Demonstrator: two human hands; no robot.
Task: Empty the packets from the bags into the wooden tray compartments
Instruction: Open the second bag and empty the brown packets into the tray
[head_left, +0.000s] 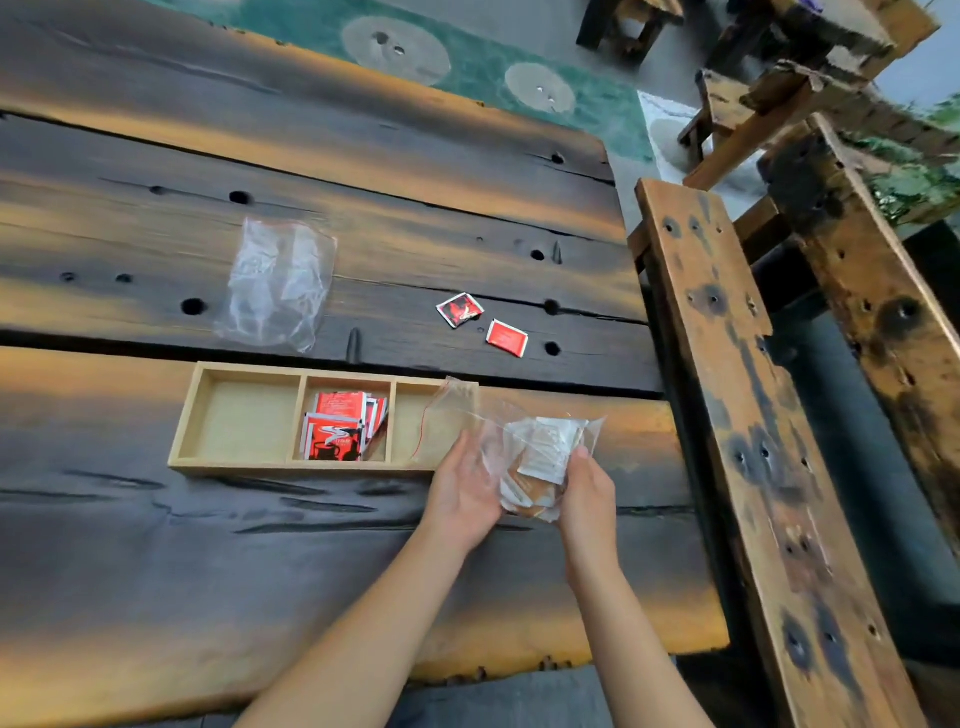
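Observation:
A wooden tray (189, 415) with three compartments lies on the dark plank table. Its middle compartment holds several red packets (340, 426); the left one is bare, and the right one is partly covered by a clear zip bag (535, 452) of white packets. My left hand (462, 491) holds that bag from the left, and my right hand (584, 493) grips it from the right, just off the tray's right end. Two loose red packets (460, 310) (506, 338) lie on the table beyond the tray. An empty clear bag (278, 286) lies further left.
The table (156, 545) has wide gaps and knot holes between planks. A wooden bench (753, 415) runs along its right side, with more benches and stools behind. The table's front edge is close to my forearms.

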